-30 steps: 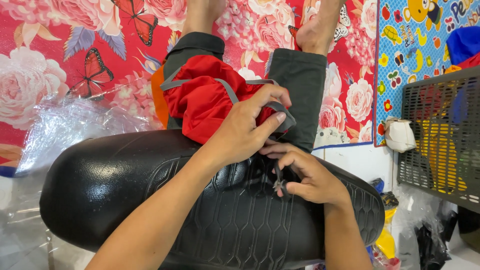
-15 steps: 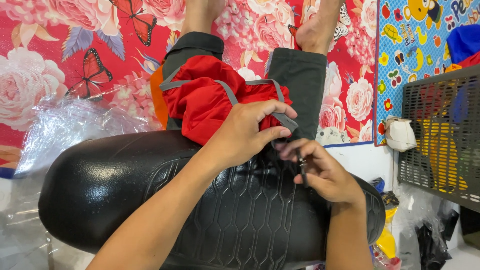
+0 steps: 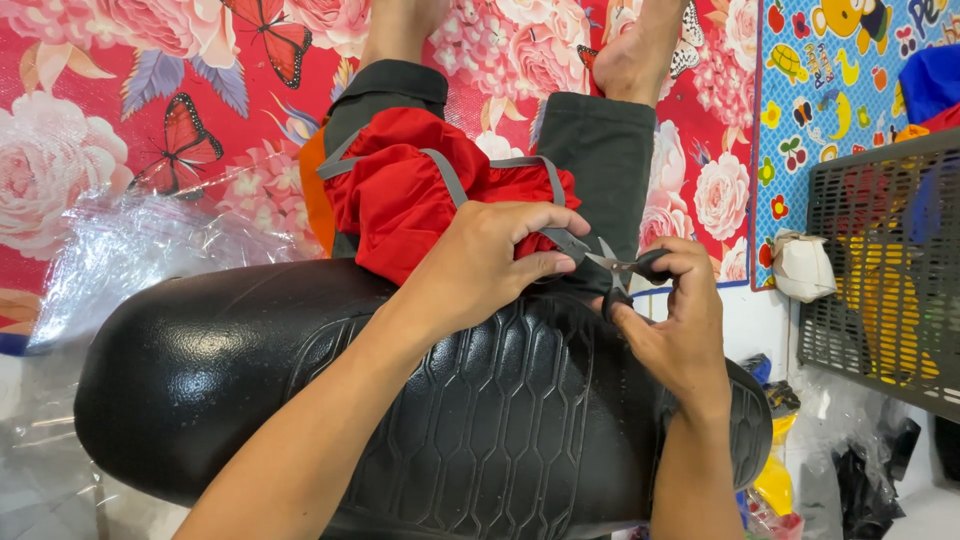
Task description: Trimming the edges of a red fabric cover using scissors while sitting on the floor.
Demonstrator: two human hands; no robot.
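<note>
Pinching grey strap [image 3: 560, 240], left hand [image 3: 480, 270], scissors [image 3: 625, 270] in right hand [image 3: 680, 320], red garment [image 3: 400, 200]

Left hand [image 3: 490, 265] and right hand [image 3: 675, 320] clenched

My arms are bare to the elbow, no sleeves, no rings or watch on my left hand [image 3: 480, 270] or right hand [image 3: 675, 320]. I wear dark grey-green trousers [image 3: 600, 150], cuffs ending above bare feet.
</note>
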